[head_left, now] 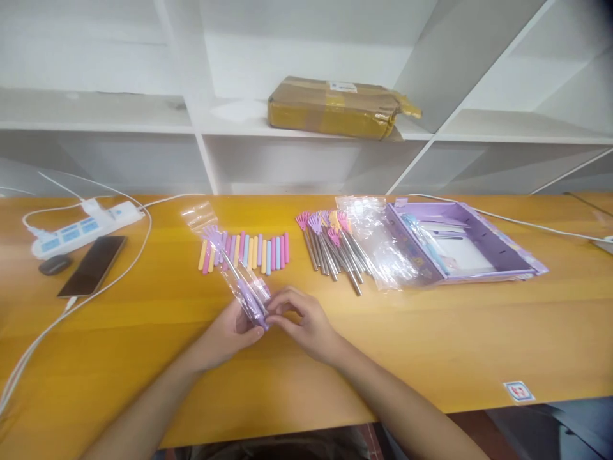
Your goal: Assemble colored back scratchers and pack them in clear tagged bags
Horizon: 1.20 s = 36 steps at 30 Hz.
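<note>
A purple back scratcher [249, 299] lies tilted inside a clear plastic bag [200, 218], its hand-shaped head toward the back left. My left hand [235, 331] is wrapped round the lower, handle end of the bagged scratcher. My right hand [302, 319] pinches at the bag's near right side, thumb and forefinger together. Behind them lies a row of coloured handle sleeves [263, 253] in pink, yellow, blue and purple. To the right is a pile of metal back scratcher rods [330, 255] with coloured hand-shaped heads.
Clear plastic bags [378, 243] lie against an open purple box [514, 250] holding papers. At left are a power strip [89, 229], a phone [92, 267], a small black object [55, 264] and white cables. A taped parcel [330, 108] sits on the shelf.
</note>
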Each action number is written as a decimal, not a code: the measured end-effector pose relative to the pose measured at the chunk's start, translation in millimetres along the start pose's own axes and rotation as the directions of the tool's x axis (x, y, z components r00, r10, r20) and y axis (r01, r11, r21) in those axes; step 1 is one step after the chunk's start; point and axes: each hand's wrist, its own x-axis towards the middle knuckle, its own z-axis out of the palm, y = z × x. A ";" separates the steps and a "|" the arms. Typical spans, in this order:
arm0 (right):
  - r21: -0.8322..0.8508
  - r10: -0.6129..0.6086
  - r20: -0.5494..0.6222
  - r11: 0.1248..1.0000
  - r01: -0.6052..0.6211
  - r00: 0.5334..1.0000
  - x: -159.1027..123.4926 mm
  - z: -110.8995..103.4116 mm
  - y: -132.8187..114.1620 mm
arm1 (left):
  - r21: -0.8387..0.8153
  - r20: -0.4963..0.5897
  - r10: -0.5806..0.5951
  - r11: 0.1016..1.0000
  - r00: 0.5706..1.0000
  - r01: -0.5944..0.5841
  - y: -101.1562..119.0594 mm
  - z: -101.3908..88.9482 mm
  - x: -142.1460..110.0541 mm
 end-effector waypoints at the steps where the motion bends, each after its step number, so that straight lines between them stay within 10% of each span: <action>1: 0.011 0.019 -0.004 1.000 -0.019 1.000 0.0 0.3 -0.2 | 0.006 -0.004 -0.006 1.000 1.000 0.006 1.3 0.2 -0.3; 9: 0.287 0.211 -0.033 0.938 -0.193 0.977 2.6 4.7 8.7 | 0.035 -0.037 0.001 0.999 0.999 0.000 2.9 -0.2 -2.1; 14: 0.309 0.290 0.144 0.895 -0.322 0.946 3.2 0.3 13.7 | 0.005 -0.207 -0.031 0.999 0.978 0.032 1.1 -10.1 -1.2; 19: 0.233 0.285 0.418 0.884 -0.405 0.863 -0.9 -0.3 8.6 | -0.035 -0.667 0.037 0.996 0.745 -0.081 7.7 -28.2 12.1; 24: 0.030 0.340 0.545 0.906 -0.423 0.767 -7.5 4.6 6.9 | 0.088 -0.772 0.202 0.973 0.603 -0.213 14.5 -48.3 22.9; 29: -0.227 0.076 0.197 0.973 -0.030 0.978 4.0 2.3 21.6 | 0.147 -0.742 0.207 0.978 0.637 -0.147 10.3 -50.2 22.1; 36: -0.593 0.002 0.135 0.802 0.080 0.991 27.1 12.8 53.0 | 0.161 -0.658 0.133 0.986 0.741 -0.034 -4.5 -25.8 19.5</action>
